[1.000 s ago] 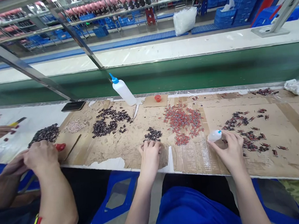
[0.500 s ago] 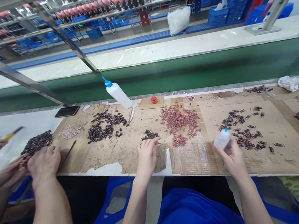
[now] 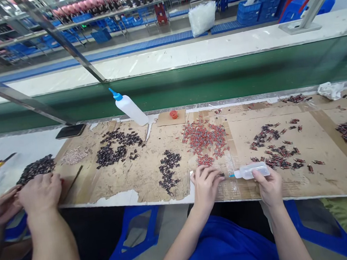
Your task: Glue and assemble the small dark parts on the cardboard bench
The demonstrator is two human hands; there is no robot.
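Held sideways in the wrapped grip of the right hand [image 3: 269,184], near the front edge of a cardboard-covered desk [image 3: 323,143]: a small clear squeeze bottle [image 3: 252,171], blue tip [image 3: 232,176] pointing left, just beside a small dark part [image 3: 221,175] pinched in the narrow grip of the left hand [image 3: 205,184]. Heaped behind the left hand, toward the desk's middle, red-and-dark pieces [image 3: 203,137]; to their left, trailing toward the front edge, a dark pile [image 3: 168,167]; to their right, a looser dark-and-red scatter [image 3: 277,157]. Along the back edge, a larger white bottle [image 3: 131,110], then a little red cup [image 3: 173,114].
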